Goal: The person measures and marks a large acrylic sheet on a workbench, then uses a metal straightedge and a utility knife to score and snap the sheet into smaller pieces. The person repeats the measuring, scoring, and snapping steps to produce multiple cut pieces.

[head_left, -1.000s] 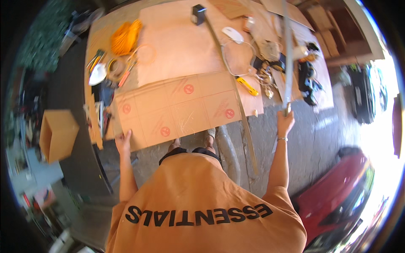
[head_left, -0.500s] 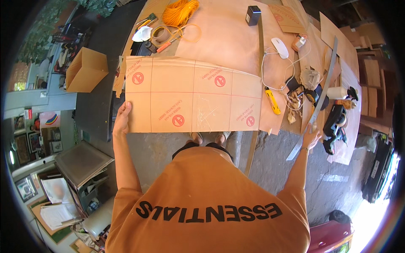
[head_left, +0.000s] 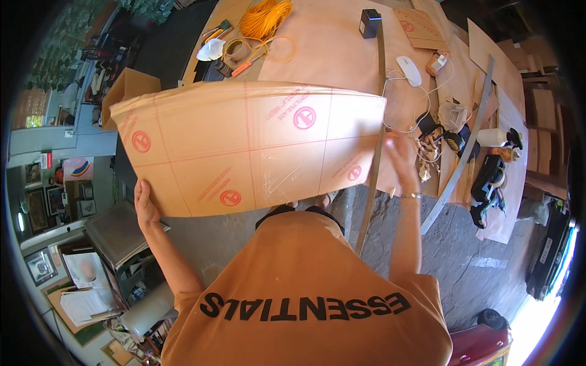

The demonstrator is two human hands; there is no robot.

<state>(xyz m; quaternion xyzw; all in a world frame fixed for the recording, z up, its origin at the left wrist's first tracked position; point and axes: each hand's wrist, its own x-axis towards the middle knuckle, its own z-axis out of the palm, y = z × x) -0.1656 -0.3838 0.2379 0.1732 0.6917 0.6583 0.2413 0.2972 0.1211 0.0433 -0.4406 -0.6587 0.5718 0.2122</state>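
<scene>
A large brown paper-covered sheet (head_left: 207, 165) with red print and ruled lines is raised toward me at its left end. My left hand (head_left: 146, 204) grips its lower left corner, fingers wrapped around the edge. Pale scratches show on the paper near the middle. My right hand (head_left: 401, 161) is by the sheet's right end, over the table's near edge. Motion smears its fingers, and I cannot tell whether they hold anything. No yellow cutter shows at that spot now. A long metal ruler (head_left: 458, 165) lies slanted to the right of this hand.
On the table (head_left: 323, 55) are a coil of orange cord (head_left: 265, 19), a tape roll (head_left: 237, 51), a black box (head_left: 370, 23) and a white mouse (head_left: 409, 71). A power tool (head_left: 488, 183) lies at the right. A long strip (head_left: 370, 213) sticks out past the near edge.
The sheet's left end has swung up and left with my left hand. My right hand has left the metal ruler and moved left to where the yellow cutter lay.
</scene>
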